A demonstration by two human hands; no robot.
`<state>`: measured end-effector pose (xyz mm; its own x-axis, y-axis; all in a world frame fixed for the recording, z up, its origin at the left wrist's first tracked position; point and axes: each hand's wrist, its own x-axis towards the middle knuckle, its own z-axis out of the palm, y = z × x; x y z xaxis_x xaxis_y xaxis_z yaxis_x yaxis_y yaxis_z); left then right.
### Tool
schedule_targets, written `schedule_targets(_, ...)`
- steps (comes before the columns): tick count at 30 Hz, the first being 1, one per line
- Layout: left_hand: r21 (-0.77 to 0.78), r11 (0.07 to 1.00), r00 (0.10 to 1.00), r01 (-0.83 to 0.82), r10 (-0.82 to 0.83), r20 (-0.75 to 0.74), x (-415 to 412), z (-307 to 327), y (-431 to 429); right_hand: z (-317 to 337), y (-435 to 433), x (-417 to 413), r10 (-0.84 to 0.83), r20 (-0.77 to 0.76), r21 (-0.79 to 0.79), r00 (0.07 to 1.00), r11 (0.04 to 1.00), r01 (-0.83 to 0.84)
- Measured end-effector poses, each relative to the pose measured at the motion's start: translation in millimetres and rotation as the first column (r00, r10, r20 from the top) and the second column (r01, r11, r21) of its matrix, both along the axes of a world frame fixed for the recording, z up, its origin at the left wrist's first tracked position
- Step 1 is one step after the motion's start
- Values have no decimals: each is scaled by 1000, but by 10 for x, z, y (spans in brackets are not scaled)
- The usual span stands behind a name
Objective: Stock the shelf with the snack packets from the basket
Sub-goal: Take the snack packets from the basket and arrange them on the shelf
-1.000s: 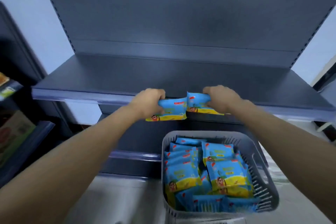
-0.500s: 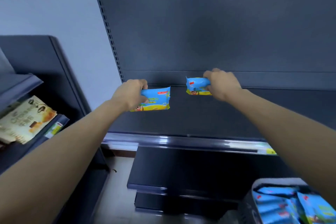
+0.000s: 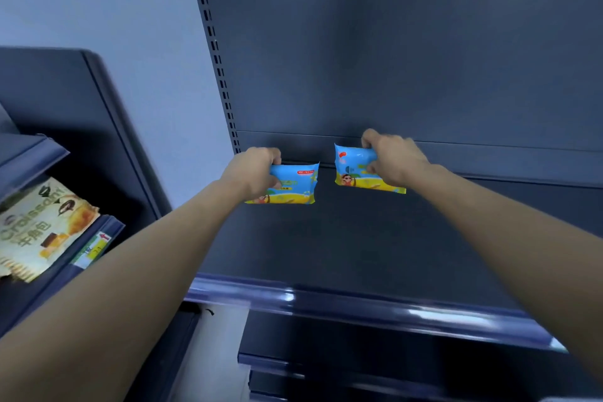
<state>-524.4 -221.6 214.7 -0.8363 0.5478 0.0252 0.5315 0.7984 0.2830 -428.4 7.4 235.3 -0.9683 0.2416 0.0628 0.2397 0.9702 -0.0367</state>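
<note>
At the rear of the dark shelf (image 3: 326, 248), both hands are loaded, one blue-and-yellow packet each. Left hand (image 3: 253, 173) grips the left snack packet (image 3: 295, 184) by its left end, fingers curled over the top edge. The packet's bottom edge is on or just above the deck; can't tell contact. Right hand (image 3: 394, 160) pinches the right snack packet (image 3: 354, 170) at its upper right. It sits a bit higher, tilted, close to the back panel (image 3: 391, 59). The packets are near each other but apart, print facing the aisle. This reads as starting a row at the back-left so later ones fill forward. Both arms are stretched almost straight, forearms converging from the lower corners, knuckles up. Basket not in view. A glossy price rail (image 3: 293, 297) runs along the shelf front. The neighbouring unit on the left holds a croissant pack (image 3: 39, 225) and a yellow price label (image 3: 96, 246). Likely the set-down step, early in stocking.
</note>
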Motion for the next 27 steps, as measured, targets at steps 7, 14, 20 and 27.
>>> schedule_targets(7,-53,998,997,14,-10,77,-630,-97,308,-136,281,-521,49,114,-128,992,991,-34)
schedule_targets(14,-155,982,958,112,-65,279,-1081,-250,535,-336,472,-845,112,213,-291,970,955,-47)
schedule_targets(20,-168,984,978,60,-24,209,-1215,-443,585,-442,426,-971,94,191,-134,977,989,-69)
schedule_targets(27,-133,989,998,58,-61,-22,-1058,-528,541,-497,254,-872,52,34,148,998,987,-56)
